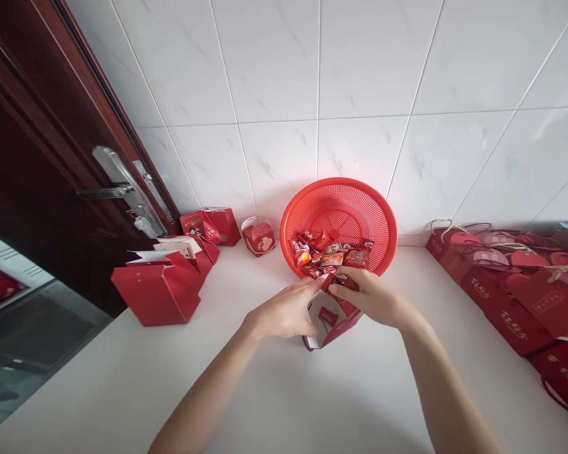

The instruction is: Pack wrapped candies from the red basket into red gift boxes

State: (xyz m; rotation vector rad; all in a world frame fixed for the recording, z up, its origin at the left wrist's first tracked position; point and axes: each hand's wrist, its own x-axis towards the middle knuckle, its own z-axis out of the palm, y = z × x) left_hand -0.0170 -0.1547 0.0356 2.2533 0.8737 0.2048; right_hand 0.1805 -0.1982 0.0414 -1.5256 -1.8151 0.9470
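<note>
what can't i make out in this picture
- Head view: the far part of the open red box, hidden by the left hand and right hand.
- Head view: whatever lies under the right hand's fingers, hidden by them.
- Head view: most candy lettering, too small.
- Head view: the rightmost bags, cut off by the right edge.

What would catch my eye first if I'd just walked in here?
Probably the bright red mesh basket against the tiled wall, with shiny wrapped packets gathered in its near side. Just in front, the left hand and right hand are at an open box with a small red packet inside. Red bags crowd the table's right side.
</note>
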